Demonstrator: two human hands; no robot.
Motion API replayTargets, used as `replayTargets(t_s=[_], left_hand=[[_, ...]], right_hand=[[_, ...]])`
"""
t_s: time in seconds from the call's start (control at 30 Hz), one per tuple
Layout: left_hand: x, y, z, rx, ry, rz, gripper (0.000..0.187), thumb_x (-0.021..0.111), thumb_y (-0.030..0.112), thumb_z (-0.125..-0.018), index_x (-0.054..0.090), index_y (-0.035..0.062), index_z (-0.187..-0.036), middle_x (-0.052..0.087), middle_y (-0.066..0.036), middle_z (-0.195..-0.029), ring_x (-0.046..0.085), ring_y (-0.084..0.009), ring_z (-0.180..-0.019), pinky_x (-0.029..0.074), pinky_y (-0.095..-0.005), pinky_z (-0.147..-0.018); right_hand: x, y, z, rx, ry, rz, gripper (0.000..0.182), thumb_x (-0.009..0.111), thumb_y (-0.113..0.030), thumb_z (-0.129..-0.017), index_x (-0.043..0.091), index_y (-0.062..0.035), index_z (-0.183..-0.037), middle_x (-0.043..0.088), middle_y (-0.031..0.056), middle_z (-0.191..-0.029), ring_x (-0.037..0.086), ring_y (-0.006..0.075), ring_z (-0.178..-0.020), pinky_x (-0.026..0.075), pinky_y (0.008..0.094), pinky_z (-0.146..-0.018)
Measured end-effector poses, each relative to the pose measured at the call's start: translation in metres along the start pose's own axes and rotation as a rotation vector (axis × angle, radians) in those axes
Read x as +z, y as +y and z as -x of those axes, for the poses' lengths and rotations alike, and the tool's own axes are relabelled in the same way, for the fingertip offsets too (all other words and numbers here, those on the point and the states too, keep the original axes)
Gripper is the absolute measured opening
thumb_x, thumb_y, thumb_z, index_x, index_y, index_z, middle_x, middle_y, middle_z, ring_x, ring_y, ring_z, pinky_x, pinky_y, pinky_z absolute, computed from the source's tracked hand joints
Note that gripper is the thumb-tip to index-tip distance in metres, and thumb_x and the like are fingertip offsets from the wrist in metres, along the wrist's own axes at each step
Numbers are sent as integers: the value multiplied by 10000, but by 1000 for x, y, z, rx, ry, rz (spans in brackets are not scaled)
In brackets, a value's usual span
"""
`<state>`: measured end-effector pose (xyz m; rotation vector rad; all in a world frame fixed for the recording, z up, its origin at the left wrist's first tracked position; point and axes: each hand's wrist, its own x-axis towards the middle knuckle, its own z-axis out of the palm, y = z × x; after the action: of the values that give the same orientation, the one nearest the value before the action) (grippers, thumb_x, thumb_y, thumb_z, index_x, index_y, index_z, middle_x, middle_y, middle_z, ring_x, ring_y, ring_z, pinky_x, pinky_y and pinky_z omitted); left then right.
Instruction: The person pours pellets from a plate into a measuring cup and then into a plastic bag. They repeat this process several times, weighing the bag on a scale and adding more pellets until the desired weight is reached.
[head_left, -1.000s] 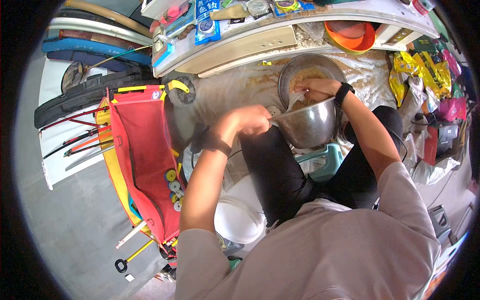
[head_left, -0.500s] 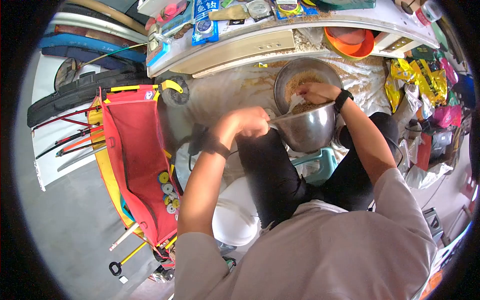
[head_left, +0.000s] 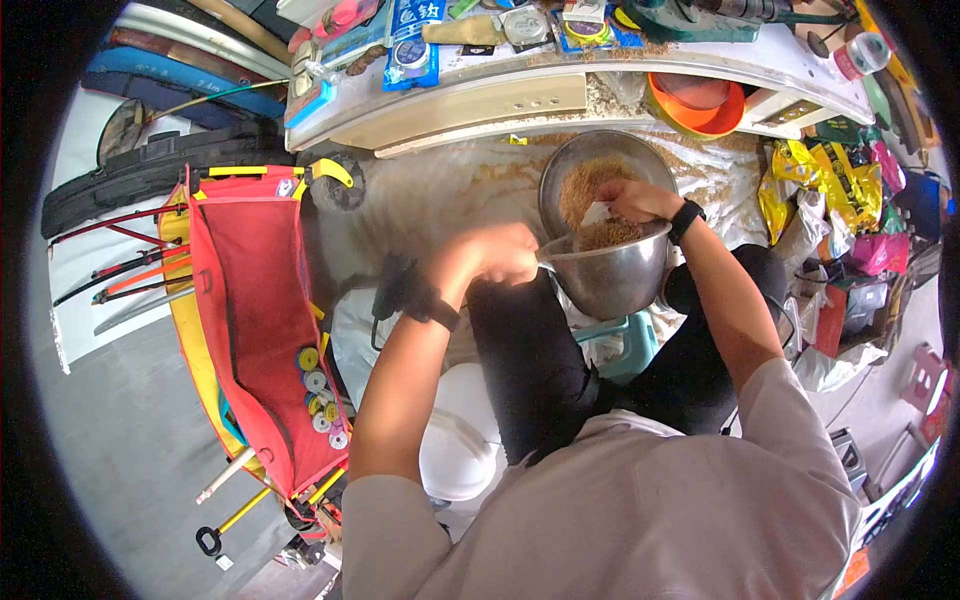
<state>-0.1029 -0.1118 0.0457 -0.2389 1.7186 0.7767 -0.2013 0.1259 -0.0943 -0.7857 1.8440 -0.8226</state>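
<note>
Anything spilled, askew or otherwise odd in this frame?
Yes. Brown grain lies scattered on the plastic sheet left of the steel bowl, and more along the shelf edge above it. The bowl is tilted, the left hand at its rim, the right hand inside with a white scoop.

Beige shirt [head_left: 640, 510], black trousers [head_left: 530, 350], wristbands [head_left: 686, 219]

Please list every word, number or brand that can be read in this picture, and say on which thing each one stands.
Nothing can be read with certainty.
Blue packet on the shelf: large white characters, too blurred to read.
Round packets beside it: print too small.
Yellow bags at the right: markings blurred.
Steel bowl, left hand, right hand: no text.
</note>
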Motion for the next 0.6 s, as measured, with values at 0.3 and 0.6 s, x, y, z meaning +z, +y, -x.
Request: replayTargets(t_s=[0.3,0.6], left_hand=[[4,1,-4,70,58,-119,98,531,43,-531,443,58,-571,367,25,-495,361,-97,-419,233,-287,-375],[-13,-1,-11,22,-164,65,76,503,25,-571,455,82,-586,358,60,-493,300,-48,-390,170,-246,-359]], right_hand=[[5,18,-6,-103,91,-100,341,482,-62,-730,578,-22,-1055,590,93,-827,550,183,-749,422,313,-661],[7,22,-10,68,-2,-259,431,482,-26,-740,549,2,-1165,623,116,-1025,561,191,-966,433,288,-855]])
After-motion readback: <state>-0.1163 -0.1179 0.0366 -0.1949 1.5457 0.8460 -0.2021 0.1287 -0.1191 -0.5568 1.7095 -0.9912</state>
